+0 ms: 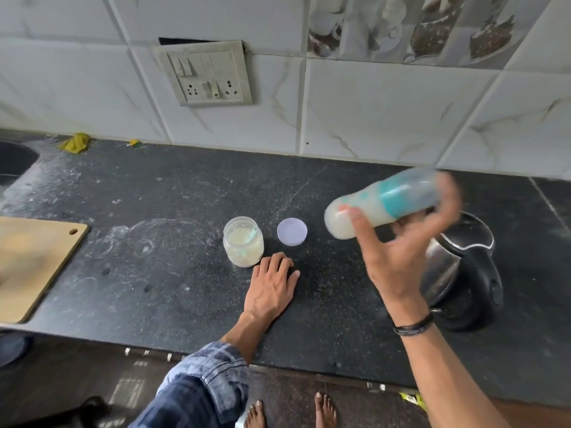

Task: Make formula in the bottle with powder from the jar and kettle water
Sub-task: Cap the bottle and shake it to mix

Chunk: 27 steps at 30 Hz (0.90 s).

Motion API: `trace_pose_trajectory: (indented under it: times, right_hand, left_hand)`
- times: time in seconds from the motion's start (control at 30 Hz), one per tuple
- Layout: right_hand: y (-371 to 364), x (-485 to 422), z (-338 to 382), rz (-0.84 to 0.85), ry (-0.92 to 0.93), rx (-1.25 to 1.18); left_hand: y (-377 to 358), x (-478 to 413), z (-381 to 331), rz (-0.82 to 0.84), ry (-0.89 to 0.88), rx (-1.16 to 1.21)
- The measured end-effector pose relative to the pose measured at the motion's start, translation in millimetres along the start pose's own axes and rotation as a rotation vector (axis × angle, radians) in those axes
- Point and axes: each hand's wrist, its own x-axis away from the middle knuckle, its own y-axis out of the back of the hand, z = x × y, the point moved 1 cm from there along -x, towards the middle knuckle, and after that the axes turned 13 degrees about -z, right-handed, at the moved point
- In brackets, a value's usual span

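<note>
Kettle (457,273) is stood at right on the dark countertop (154,273). Right hand (398,257) is raised, fingers curled round the blurred, milky bottle (380,205), held sideways in the air. Left hand (272,282) is laid flat, fingers together, just beside the open jar (243,242); lid (292,231) is set near.

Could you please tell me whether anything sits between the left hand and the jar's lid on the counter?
Nothing visible does. The lid lies on bare counter just beyond the fingertips of the left hand; the open jar stands to its left, apart.
</note>
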Motion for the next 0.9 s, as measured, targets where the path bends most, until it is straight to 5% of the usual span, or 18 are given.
trace_pose_trajectory:
  times: [0.1,0.2,0.37,0.5,0.67,0.8,0.9]
  right_hand:
    - [2,7,-4,0.112,-0.151,0.090]
    - [3,2,-1,-0.057,-0.026,-0.098]
    - [-2,9,-6,0.142,-0.148,0.094]
    - [0,4,1,-0.059,0.037,-0.111]
    - [0,9,-8,0.150,-0.131,0.121]
    - [5,2,0,-0.085,0.058,-0.135]
    - [0,14,-4,0.027,-0.057,0.015]
  left_hand:
    - [-1,0,1,-0.021,-0.003,0.015]
    - [-1,-2,0,-0.017,0.003,0.011]
    - [-1,0,0,-0.026,0.004,0.025]
    - [0,-2,-1,-0.033,-0.002,0.018]
    - [1,-1,-1,-0.020,0.002,0.029]
    - [3,-2,-2,-0.021,-0.006,0.021]
    - [3,0,-2,-0.006,0.003,0.019]
